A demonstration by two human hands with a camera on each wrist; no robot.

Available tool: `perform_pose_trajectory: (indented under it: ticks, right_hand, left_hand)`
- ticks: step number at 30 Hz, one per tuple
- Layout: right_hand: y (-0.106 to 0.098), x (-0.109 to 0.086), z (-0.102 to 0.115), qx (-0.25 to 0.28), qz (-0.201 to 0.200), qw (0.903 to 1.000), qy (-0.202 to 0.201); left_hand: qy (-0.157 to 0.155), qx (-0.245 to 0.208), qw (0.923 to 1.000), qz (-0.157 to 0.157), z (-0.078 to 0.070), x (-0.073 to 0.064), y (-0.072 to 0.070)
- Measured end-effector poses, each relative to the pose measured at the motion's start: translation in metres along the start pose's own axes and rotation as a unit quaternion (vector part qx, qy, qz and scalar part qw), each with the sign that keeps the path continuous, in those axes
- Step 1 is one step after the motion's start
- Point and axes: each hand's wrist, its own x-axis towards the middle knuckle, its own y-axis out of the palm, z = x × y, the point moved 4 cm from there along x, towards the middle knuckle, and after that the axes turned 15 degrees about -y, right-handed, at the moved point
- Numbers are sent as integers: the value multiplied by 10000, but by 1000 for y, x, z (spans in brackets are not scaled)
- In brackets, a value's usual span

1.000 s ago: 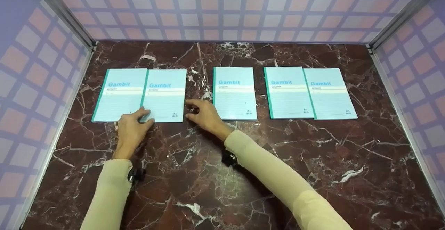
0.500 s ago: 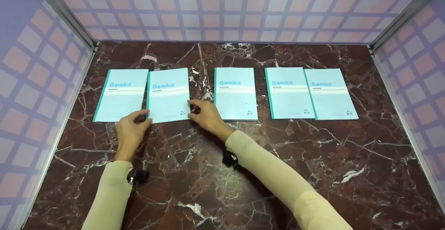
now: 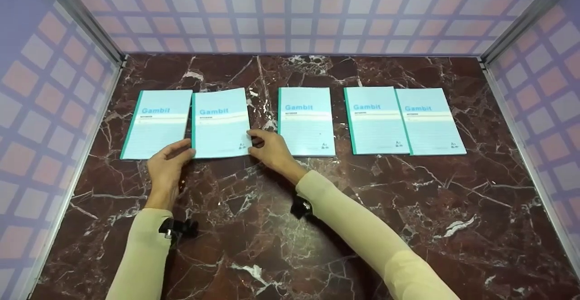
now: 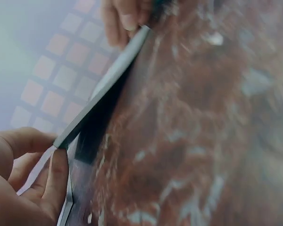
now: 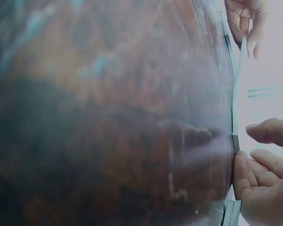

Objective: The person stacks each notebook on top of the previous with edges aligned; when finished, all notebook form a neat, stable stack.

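A pale blue notebook [image 3: 219, 130] with a green spine and "Gambit" on its cover lies second from the left in a row. My left hand [image 3: 166, 166] pinches its lower left corner between thumb and fingers. In the left wrist view the bottom edge of this notebook [image 4: 101, 96] stands up off the tabletop, slanted, over a dark gap. At its lower right edge is my right hand [image 3: 275, 151], thumb and forefinger apart, fingertips right at the edge. The leftmost notebook [image 3: 158, 123] lies flat, a narrow gap between it and the pinched one.
To the right lie a single notebook [image 3: 306, 123] and a side-by-side pair, a left one [image 3: 376, 123] and a right one [image 3: 430, 123]. All rest on a dark red marbled table [image 3: 290, 245]. Checked panels [image 3: 299, 19] wall in the back and both sides.
The second notebook has shifted slightly right and turned a little, parting from the leftmost one. My left hand has come to grip its corner; my right hand has moved slightly right with its edge.
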Motion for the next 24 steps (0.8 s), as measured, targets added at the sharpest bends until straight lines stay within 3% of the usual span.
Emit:
perform_pose_trajectory:
  ticks: [4, 8, 13, 17, 20, 24]
  right_hand:
    - [-2, -1, -1, 207, -83, 9996, 168]
    - [-4, -3, -2, 438, -198, 9985, 251]
    - [-9, -5, -6, 689, -485, 9963, 161]
    - [-11, -8, -8, 1192, -657, 9903, 265]
    - [-9, -9, -9, 1543, -666, 9846, 489]
    - [-9, -8, -7, 1570, -689, 9840, 481]
  left_hand:
    - [-236, -333, 9987, 299, -1, 0, 5]
    - [-151, -502, 9973, 514, -4, -2, 7]
    - [-153, -1292, 9871, 935, -10, -6, 10]
    - [-256, -1791, 9768, 1147, -12, -8, 11]
    - [-300, -1875, 9735, 1272, -13, -10, 11]
    - [-140, -1616, 9796, 1188, -15, -14, 9]
